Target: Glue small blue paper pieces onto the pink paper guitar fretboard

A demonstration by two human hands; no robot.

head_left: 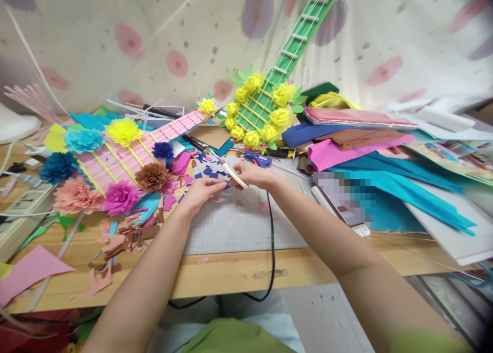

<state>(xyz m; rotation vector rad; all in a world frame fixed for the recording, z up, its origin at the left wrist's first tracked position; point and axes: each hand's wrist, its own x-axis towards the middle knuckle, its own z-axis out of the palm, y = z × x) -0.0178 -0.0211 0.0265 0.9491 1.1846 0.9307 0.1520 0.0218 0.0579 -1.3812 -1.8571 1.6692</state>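
Note:
My right hand point(254, 175) is closed round the cream handles of a pair of scissors point(231, 171), whose blades point up and left. My left hand point(202, 192) pinches a small dark blue paper piece point(227, 185) right at the scissors. Both hands hover over a grey cutting mat point(239, 224). Dark blue paper scraps point(210, 172) lie scattered on the mat just beyond the fingers.
A pink paper guitar point(127, 158) with paper flowers lies at left, a green paper guitar point(277, 75) with yellow flowers leans at the back. Stacked coloured paper sheets point(370, 152) fill the right. A blue glue gun point(257, 160) and black cable point(271, 240) lie near the mat.

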